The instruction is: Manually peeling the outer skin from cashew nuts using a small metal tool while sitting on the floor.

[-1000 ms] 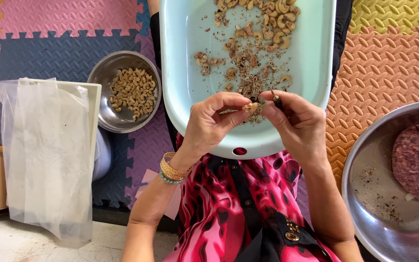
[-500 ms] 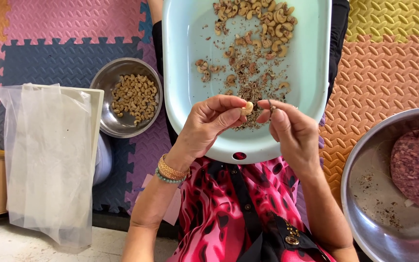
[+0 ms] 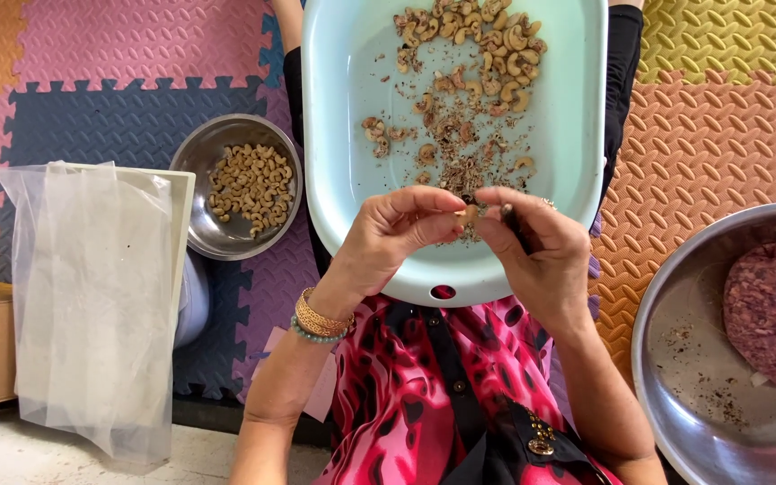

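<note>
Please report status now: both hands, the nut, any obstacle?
Left hand and right hand both pinch one cashew over pale tray. Right also holds small dark tool. Nothing between them.

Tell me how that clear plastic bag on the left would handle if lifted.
The clear plastic bag is probably floppy: it drapes limply over the box edge. Likely very light, since it looks thin, see-through and empty. Possibly slippery to pinch.

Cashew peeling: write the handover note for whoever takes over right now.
Left hand: pinches one cashew at its fingertips, over the near end of the pale blue tub.
Right hand: grips a small dark tool, tip at that nut.
Done: a small steel bowl to the left holds pale peeled cashews.
Left: a heap of cashews at the tub's far end, loose skins mid-tub.
</note>
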